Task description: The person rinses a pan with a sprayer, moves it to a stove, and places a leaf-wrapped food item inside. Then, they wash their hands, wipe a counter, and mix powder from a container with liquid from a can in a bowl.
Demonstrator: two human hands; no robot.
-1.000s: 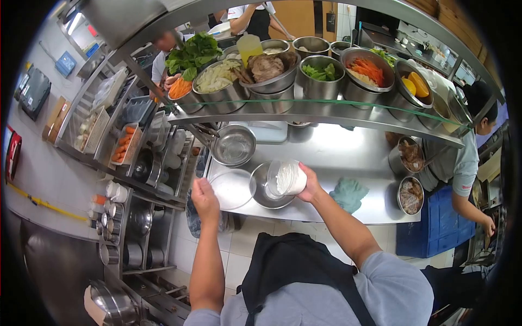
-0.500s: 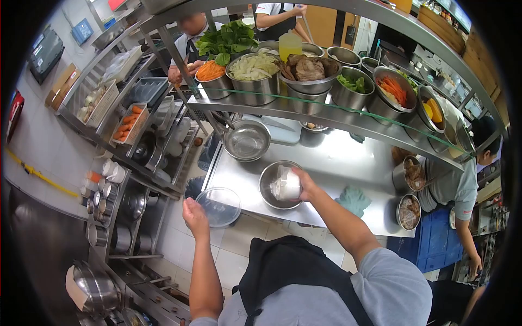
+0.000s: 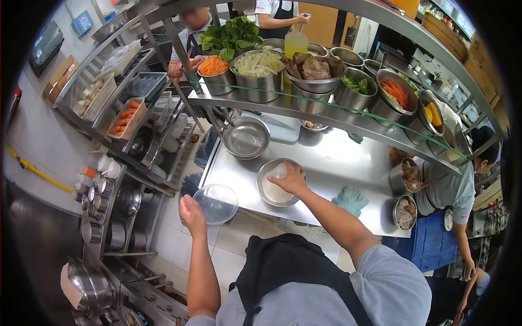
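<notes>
My left hand (image 3: 193, 213), fingers curled, grips the edge of a clear round plastic lid (image 3: 218, 205) in front of the table's left corner. My right hand (image 3: 289, 180) reaches into a round metal bowl (image 3: 262, 199) near the table's front edge. Its fingers are bent over a white tub (image 3: 275, 186) inside the bowl. The palm side and part of the tub are hidden. Just behind stands a metal strainer or bowl (image 3: 246, 138) with a handle.
A metal shelf (image 3: 261, 104) above the table bears pots of vegetables and a bowl of meat (image 3: 315, 69). A green cloth or leaf (image 3: 350, 201) and two metal pots lie to the right. Co-workers stand behind the shelf and at the right (image 3: 454, 187).
My right hand has turned and moved over the bowl; the white tub now sits lower inside it. My left hand still keeps the lid at nearly the same place.
</notes>
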